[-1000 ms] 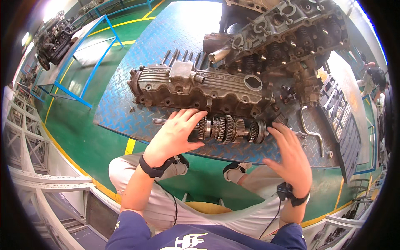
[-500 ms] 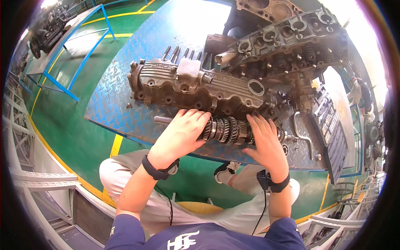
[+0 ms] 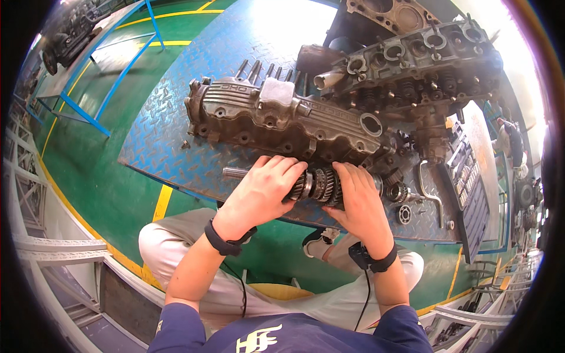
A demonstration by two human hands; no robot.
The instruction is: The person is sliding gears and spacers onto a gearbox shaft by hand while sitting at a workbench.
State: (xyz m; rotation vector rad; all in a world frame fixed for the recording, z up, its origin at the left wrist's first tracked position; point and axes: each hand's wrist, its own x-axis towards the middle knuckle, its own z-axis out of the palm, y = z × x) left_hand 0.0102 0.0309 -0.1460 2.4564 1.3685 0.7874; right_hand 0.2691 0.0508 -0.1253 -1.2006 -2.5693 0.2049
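Close to the near edge of the table lies a gear shaft point(image 3: 321, 186) with several toothed gears, its thin splined end sticking out to the left. My left hand point(image 3: 263, 187) is wrapped over its left part, thumb on the near side. My right hand point(image 3: 360, 199) grips the gears further right, fingers over the top and thumb in front. Both palms hide parts of the shaft. Just beyond my fingers rests a grey metal valve cover point(image 3: 253, 115), with several studs standing up behind it.
A cylinder head point(image 3: 412, 65) stands at the back right. Right of my hand are a small gear point(image 3: 398, 192), a ring bearing point(image 3: 404, 214) and a bent metal bar point(image 3: 436, 206). An open tool case point(image 3: 471, 200) lies at the right of the blue tread-plate table point(image 3: 156, 138).
My right hand has slid left along the gear shaft, closer to my left hand, uncovering the small gear and ring bearing. My left hand has shifted slightly right.
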